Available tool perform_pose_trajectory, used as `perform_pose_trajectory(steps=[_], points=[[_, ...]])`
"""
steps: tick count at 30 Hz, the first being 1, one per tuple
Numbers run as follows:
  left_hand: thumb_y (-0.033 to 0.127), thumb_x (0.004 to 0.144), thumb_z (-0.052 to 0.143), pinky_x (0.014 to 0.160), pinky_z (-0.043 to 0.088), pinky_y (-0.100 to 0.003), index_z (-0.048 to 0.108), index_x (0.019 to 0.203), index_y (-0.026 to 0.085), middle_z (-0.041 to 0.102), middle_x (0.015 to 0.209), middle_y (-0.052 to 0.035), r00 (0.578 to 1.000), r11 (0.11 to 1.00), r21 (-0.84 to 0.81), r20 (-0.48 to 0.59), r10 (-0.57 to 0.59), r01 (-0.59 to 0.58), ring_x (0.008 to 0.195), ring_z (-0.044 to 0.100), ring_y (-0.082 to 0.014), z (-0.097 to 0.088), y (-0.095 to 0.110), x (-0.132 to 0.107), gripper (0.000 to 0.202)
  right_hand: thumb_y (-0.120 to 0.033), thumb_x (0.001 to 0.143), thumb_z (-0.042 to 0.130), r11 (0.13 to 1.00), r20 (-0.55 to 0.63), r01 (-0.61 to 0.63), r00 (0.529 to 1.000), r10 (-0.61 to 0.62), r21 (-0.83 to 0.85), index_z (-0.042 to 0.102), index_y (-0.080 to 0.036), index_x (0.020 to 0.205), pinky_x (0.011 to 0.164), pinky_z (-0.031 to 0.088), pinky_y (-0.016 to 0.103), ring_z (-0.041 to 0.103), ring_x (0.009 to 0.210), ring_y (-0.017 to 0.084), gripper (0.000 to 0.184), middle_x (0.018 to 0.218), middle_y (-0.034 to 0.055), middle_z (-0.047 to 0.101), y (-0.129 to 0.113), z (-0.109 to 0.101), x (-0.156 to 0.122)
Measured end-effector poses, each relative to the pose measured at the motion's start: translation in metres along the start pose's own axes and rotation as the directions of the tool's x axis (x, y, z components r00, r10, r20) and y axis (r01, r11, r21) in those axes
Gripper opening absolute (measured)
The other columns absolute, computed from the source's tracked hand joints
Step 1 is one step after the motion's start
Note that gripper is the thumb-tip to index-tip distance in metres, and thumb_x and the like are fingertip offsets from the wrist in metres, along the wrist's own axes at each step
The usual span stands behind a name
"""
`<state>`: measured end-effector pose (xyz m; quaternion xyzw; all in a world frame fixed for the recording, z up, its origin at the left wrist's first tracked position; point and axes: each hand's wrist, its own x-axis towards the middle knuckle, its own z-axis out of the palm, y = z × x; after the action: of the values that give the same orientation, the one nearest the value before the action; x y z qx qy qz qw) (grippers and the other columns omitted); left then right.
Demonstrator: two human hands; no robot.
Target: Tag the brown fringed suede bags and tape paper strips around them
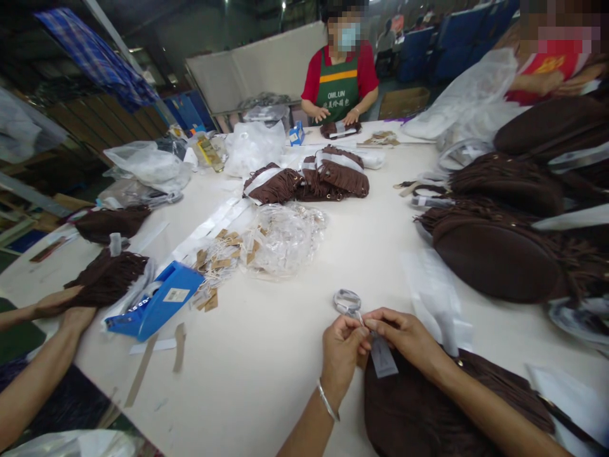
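A dark brown fringed bag [409, 406] lies at the table's front edge, partly under my right forearm. Just beyond it, my left hand [343, 343] pinches a thin white tag string [360, 319] between thumb and fingers. My right hand [402, 333] is closed in a pinch on the same string, its fingertips almost meeting the left ones. Below the fingertips a grey translucent tag [384, 359] hangs against the bag. A plastic-wrapped ring [347, 301] rests on the table behind my fingers. My fingers hide where the string is attached.
Left of centre lie a blue tape dispenser [162, 298], brown paper tags [216, 260] and crumpled clear plastic [283, 238]. Brown fringed bags [499, 254] are piled at right; more bags [333, 172] lie mid-table. A co-worker's arms [61, 324] reach in from the left; another person [339, 79] stands opposite.
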<state>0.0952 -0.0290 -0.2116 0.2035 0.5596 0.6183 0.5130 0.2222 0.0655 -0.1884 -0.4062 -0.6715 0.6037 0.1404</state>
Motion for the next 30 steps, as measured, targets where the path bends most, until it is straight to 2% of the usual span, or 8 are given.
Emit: perform_pose_trajectory(steps=[4, 10, 13, 18, 21, 24, 27, 30], points=[[0.042, 0.074, 0.074, 0.053, 0.041, -0.021, 0.062, 0.076, 0.015, 0.062, 0.055, 0.001, 1.0, 1.0, 0.015, -0.005, 0.006, -0.006, 0.049, 0.053, -0.0094, 0.0, 0.002, 0.0, 0.03, -0.043, 0.09, 0.054, 0.983, 0.022, 0.136, 0.991, -0.134, -0.124, 0.071, -0.02, 0.094, 0.08, 0.047, 0.032, 0.065, 0.086, 0.02, 0.028, 0.09, 0.0025, 0.072, -0.007, -0.003, -0.004], [0.038, 0.075, 0.073, 0.055, 0.042, -0.021, 0.065, 0.077, 0.014, 0.063, 0.056, 0.0007, 1.0, 0.999, 0.051, -0.009, -0.004, 0.005, 0.051, 0.054, -0.0094, -0.002, 0.002, -0.003, 0.025, -0.036, 0.094, 0.046, 0.893, 0.034, 0.227, 0.972, -0.232, -0.389, 0.065, -0.021, 0.092, 0.075, 0.047, 0.032, 0.064, 0.081, 0.019, 0.025, 0.088, 0.004, 0.07, -0.019, -0.002, -0.007], [0.038, 0.077, 0.072, 0.055, 0.042, -0.022, 0.066, 0.077, 0.014, 0.063, 0.057, 0.0003, 1.0, 0.998, 0.059, -0.019, -0.004, 0.005, 0.052, 0.054, -0.0098, -0.003, 0.002, -0.003, 0.025, -0.038, 0.094, 0.045, 0.871, 0.026, 0.234, 0.969, -0.247, -0.432, 0.063, -0.022, 0.092, 0.072, 0.047, 0.031, 0.063, 0.078, 0.019, 0.024, 0.086, 0.0037, 0.069, -0.013, -0.001, -0.006], [0.036, 0.075, 0.072, 0.053, 0.036, -0.02, 0.063, 0.079, 0.014, 0.062, 0.064, 0.0006, 0.997, 0.982, -0.191, -0.07, -0.013, -0.001, 0.055, 0.051, -0.0077, -0.007, 0.006, -0.005, 0.024, -0.041, 0.094, 0.045, 0.916, -0.073, 0.141, 0.981, -0.181, -0.375, 0.062, -0.022, 0.092, 0.067, 0.046, 0.03, 0.063, 0.072, 0.018, 0.025, 0.08, 0.0011, 0.068, 0.003, -0.004, -0.001], [0.038, 0.076, 0.069, 0.051, 0.032, -0.02, 0.058, 0.08, 0.016, 0.061, 0.076, -0.0001, 0.991, 0.946, -0.303, 0.11, -0.08, 0.11, 0.056, 0.049, -0.0063, -0.013, 0.011, -0.004, 0.026, -0.04, 0.094, 0.045, 0.866, -0.093, 0.108, 0.98, -0.174, -0.488, 0.061, -0.022, 0.092, 0.067, 0.046, 0.032, 0.063, 0.072, 0.019, 0.024, 0.08, 0.0016, 0.068, 0.009, -0.006, 0.002], [0.037, 0.075, 0.07, 0.047, 0.029, -0.021, 0.056, 0.076, 0.015, 0.059, 0.072, -0.0001, 0.938, 0.932, -0.264, 0.306, -0.165, 0.25, 0.049, 0.047, -0.0054, -0.023, 0.016, 0.001, 0.027, -0.037, 0.096, 0.041, 0.807, 0.0, 0.169, 0.979, -0.205, -0.566, 0.061, -0.022, 0.095, 0.072, 0.047, 0.033, 0.064, 0.079, 0.02, 0.025, 0.088, 0.0036, 0.067, 0.01, -0.011, -0.001], [0.032, 0.072, 0.075, 0.045, 0.024, -0.021, 0.057, 0.073, 0.013, 0.055, 0.062, 0.0017, 0.909, 0.93, -0.211, 0.358, -0.213, 0.301, 0.044, 0.042, -0.0041, -0.032, 0.02, 0.008, 0.026, -0.024, 0.096, 0.036, 0.739, 0.099, 0.282, 0.954, -0.282, -0.611, 0.06, -0.022, 0.113, 0.082, 0.049, 0.034, 0.064, 0.093, 0.02, 0.029, 0.107, 0.0075, 0.065, 0.006, -0.022, -0.013], [0.032, 0.074, 0.075, 0.044, 0.021, -0.02, 0.059, 0.075, 0.012, 0.054, 0.063, 0.0016, 0.903, 0.924, -0.216, 0.366, -0.224, 0.317, 0.045, 0.041, -0.0035, -0.038, 0.021, 0.012, 0.026, -0.006, 0.086, 0.037, 0.641, 0.233, 0.376, 0.925, -0.299, -0.669, 0.053, -0.028, 0.134, 0.087, 0.05, 0.032, 0.062, 0.102, 0.019, 0.055, 0.123, 0.008, 0.059, 0.002, -0.033, -0.029]])
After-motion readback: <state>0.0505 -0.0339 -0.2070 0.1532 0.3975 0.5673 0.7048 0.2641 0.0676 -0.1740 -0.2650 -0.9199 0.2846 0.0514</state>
